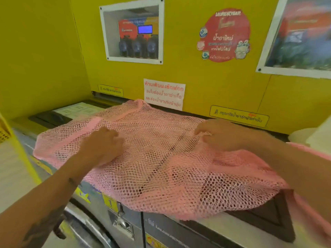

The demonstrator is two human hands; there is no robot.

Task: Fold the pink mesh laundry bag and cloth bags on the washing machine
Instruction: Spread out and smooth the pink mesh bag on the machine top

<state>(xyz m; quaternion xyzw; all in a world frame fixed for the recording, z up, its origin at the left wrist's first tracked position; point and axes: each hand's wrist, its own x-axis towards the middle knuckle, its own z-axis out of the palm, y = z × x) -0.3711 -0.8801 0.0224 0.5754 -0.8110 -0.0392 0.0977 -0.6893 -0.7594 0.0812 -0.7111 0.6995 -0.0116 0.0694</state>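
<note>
The pink mesh laundry bag point(154, 158) lies spread wide over the top of the washing machine point(179, 228), its near edge hanging over the front. My left hand point(103, 142) rests on the left half of the mesh, fingers curled into the netting. On the right half, my right hand point(220, 135) pinches a bit of mesh between thumb and fingers. A pale cloth bag point(311, 138) shows at the far right edge, mostly cut off.
A yellow wall point(197, 83) with stickers, a paper notice point(163, 94) and framed windows stands right behind the machine. A black detergent drawer lid point(50, 119) sits at the back left. A yellow basket edge point(4, 133) shows far left.
</note>
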